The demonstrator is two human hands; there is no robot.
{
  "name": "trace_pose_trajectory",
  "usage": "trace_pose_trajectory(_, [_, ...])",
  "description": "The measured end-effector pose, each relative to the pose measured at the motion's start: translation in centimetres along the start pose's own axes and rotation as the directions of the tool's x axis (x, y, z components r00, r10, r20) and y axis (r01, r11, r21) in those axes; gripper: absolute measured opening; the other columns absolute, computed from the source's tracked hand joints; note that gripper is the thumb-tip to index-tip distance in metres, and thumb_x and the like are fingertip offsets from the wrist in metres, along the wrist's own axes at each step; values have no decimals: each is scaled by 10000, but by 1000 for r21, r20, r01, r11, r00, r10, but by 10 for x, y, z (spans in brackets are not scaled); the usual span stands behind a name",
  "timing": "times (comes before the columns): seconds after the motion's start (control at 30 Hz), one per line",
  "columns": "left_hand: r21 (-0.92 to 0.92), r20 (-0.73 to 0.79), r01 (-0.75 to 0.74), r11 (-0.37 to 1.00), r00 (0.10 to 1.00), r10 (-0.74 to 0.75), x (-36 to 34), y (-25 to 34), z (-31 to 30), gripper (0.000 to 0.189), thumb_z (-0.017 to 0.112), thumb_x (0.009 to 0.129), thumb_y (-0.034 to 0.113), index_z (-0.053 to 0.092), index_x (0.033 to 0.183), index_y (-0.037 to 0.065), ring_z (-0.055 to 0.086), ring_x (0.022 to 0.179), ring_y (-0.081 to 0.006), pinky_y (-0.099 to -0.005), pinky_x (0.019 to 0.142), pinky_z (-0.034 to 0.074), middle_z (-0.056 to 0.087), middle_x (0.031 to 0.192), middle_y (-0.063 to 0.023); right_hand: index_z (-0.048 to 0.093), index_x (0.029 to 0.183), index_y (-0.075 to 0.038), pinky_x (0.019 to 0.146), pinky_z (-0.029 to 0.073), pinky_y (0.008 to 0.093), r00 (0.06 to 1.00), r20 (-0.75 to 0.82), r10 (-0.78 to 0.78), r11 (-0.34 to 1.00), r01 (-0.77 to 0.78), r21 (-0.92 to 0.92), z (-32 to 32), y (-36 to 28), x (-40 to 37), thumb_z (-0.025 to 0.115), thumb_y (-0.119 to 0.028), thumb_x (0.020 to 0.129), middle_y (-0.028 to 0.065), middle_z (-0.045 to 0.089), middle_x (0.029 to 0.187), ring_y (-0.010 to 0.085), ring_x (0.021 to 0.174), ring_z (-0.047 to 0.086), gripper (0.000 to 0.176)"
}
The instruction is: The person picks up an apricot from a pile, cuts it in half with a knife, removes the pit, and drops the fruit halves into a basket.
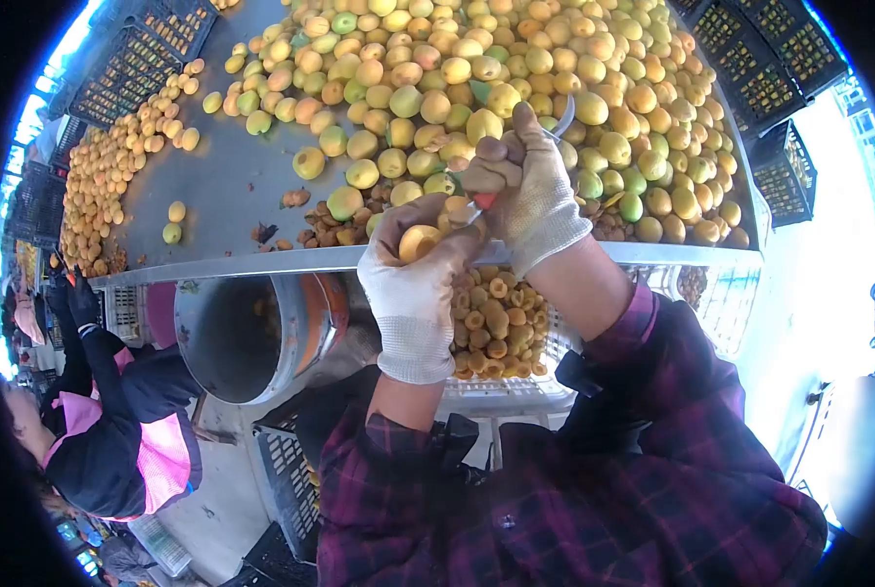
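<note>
My left hand (410, 293), in a white knit glove with a stained palm side, is closed round a yellow-orange apricot (419, 244) above the table's front edge. My right hand (540, 191), gloved the same way, grips a small knife (483, 201) with a red part by the fingers. Its metal tip meets the fruit area at my left fingers, and a curved metal end (566, 115) sticks out beyond the right thumb. Just past both hands lies a large heap of whole apricots (516, 68). Beneath them, a white crate (506, 389) holds halved apricots (496, 323).
The grey metal table (251, 196) has a raised front rim. Apricot pits (335, 223) lie near that rim. A wide metal drum (232, 338) opens below, at left. Black crates (785, 176) stand right and far left. A co-worker (114, 421) in dark and pink clothes is at left.
</note>
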State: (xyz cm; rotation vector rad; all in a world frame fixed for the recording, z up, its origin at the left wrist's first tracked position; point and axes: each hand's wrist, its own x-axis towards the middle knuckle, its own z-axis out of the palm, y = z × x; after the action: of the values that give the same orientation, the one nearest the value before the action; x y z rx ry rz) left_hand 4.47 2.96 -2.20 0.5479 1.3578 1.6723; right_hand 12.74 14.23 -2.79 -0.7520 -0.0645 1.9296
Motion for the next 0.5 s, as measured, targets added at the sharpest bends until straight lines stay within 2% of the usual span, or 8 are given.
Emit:
trace_pose_trajectory(0.03, [-111,-33,71,991,997,-75,1,3,2,276,781,758,-15,664,1008,-30,652,779,-125,-267,732,567,675,899,-70,435,761,-148,437,318,295,1000,-19,-3,1000,4,19,1,0,3,608,-430,983,46,507,620,161,469,403,398])
trace_pose_trajectory(0.17, [-190,-15,175,966,983,-181,4,-23,-7,226,784,790,33,668,972,-34,664,785,-143,-283,705,579,676,902,-77,463,820,-130,454,387,328,999,2,-50,994,49,101,-1,-1,15,631,-446,965,69,531,655,193,517,482,386])
trace_pose_trajectory(0.23, [68,166,-173,983,973,159,2,-30,-12,344,731,776,-43,686,1115,-5,681,970,-226,-332,721,624,688,1028,-131,483,783,-113,484,379,319,984,69,-165,986,163,33,5,-10,11,629,-449,964,79,552,683,168,512,438,409])
trace_pose_trajectory(0.27, [67,168,-177,982,972,163,1,-31,-14,344,731,776,-43,686,1115,-5,681,970,-226,-332,721,624,688,1028,-131,502,746,-96,515,371,311,951,145,-272,960,279,-26,8,-17,9,627,-451,963,88,574,712,143,506,394,435])
trace_pose_trajectory(0.33, [4,174,-45,999,984,43,0,-27,-15,325,718,802,-11,707,1125,20,657,1034,-206,-295,689,620,674,1098,-144,554,756,-93,506,340,296,871,181,-458,863,484,-145,16,-36,7,668,-456,936,98,599,685,141,499,399,421])
trace_pose_trajectory(0.37, [158,166,-110,981,983,83,-1,-24,-14,256,711,842,28,705,1093,-25,681,946,-195,-269,632,610,652,1165,-148,549,753,-92,503,339,298,858,257,-444,855,492,-163,12,-48,8,669,-464,934,100,604,697,134,499,398,430])
trace_pose_trajectory(0.4, [153,168,-110,982,982,83,0,-21,-13,256,711,842,28,705,1093,-25,681,946,-195,-269,632,610,652,1165,-148,544,750,-92,500,337,300,843,329,-426,847,500,-182,8,-59,7,670,-472,931,102,609,708,128,499,397,439])
trace_pose_trajectory(0.5, [-171,-9,231,958,972,-236,3,-3,-6,189,718,846,42,715,1019,-35,697,777,-192,-276,506,550,694,987,-123,542,738,-71,437,304,278,842,292,-453,831,518,-203,2,-75,6,702,-436,922,132,614,685,106,437,385,439])
